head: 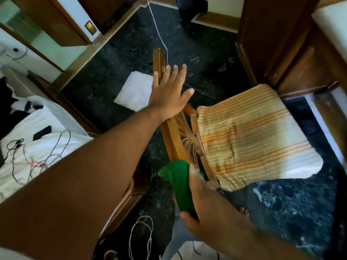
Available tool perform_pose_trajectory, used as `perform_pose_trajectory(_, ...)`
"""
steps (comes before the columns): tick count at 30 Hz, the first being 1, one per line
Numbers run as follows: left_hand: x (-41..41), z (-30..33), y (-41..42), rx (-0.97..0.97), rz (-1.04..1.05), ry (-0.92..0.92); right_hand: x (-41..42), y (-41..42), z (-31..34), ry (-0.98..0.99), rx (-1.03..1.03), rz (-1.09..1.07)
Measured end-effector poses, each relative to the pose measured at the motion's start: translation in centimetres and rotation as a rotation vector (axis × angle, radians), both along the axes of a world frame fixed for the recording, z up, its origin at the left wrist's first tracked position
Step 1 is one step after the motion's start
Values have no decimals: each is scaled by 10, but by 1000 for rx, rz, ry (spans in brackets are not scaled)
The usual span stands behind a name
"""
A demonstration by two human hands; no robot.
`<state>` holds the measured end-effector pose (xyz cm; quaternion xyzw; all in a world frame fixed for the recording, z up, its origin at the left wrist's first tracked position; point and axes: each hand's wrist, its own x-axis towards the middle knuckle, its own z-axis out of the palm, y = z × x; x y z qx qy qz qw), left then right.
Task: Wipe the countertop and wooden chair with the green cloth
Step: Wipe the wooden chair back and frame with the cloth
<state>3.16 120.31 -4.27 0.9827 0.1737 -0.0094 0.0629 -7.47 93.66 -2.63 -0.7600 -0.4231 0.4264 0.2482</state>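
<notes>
The wooden chair (171, 136) stands below me, its curved backrest running from upper centre down to the middle, its seat covered by an orange-striped cushion (249, 136). My left hand (169, 96) lies flat on the upper part of the backrest, fingers spread. My right hand (204, 196) presses the green cloth (178, 182) against the lower end of the backrest. The cloth hides part of the wood. No countertop surface is identifiable.
A bed with white sheets (43, 143), cables and a dark phone lies at left. A white pillow (135, 91) rests on the dark marble floor (197, 45). A wooden cabinet (285, 45) stands right of the chair. A white cord (140, 239) lies near my feet.
</notes>
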Motion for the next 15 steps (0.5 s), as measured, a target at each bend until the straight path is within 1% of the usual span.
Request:
perform_pose_trajectory(3,-4,-1,9,-150,39,-146,3,20,4,-17,-92,-18)
perform_pose_trajectory(4,-3,0,18,-156,53,-175,6,32,5,-47,-105,-34)
perform_pose_trajectory(5,0,2,30,-111,47,-179,9,43,6,-83,-106,-49)
perform_pose_trajectory(7,14,9,59,12,-21,-153,20,70,8,-154,-84,-110)
perform_pose_trajectory(10,41,15,88,96,-196,-93,37,112,7,-207,-55,-216)
perform_pose_trajectory(13,56,7,95,52,-386,-34,43,132,-1,-195,-14,-341)
perform_pose_trajectory(15,56,1,99,-11,-408,-48,40,121,-5,-99,5,-344)
